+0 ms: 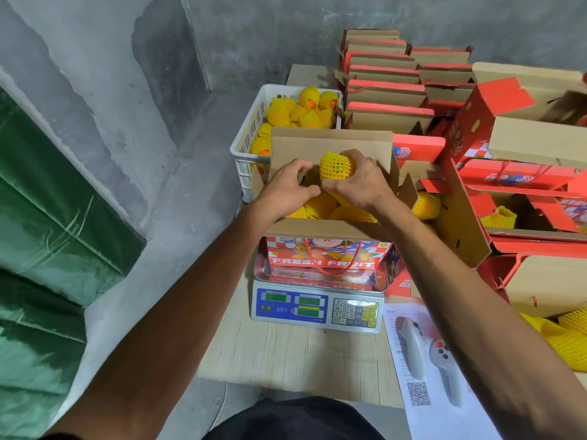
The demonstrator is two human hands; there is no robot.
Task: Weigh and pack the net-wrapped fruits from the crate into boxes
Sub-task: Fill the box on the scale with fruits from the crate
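Yellow foam-net-wrapped fruit (pixel 336 167) was gripped in the right hand (pixel 359 182), fingers curled round it, just above the open red-printed cardboard box (pixel 327 249) on the blue-and-white digital scale (pixel 317 308). Left hand (pixel 287 187) hovered beside it over the box, fingers curled near the packed fruits; whether it was pinching anything, cannot tell. Both forearms reached forward from the body, wrists nearly touching over the box.

Progress, as judged: the box looked mostly full, with several netted fruits inside, so weighing of this one seemed near its end; scale digits too blurred to read. White plastic crate (pixel 251 144) behind the box held many more fruits, and a stack of flat unassembled red cartons (pixel 386 90) lay at the back of the pale wooden desk (pixel 286 354), so much packing was left.
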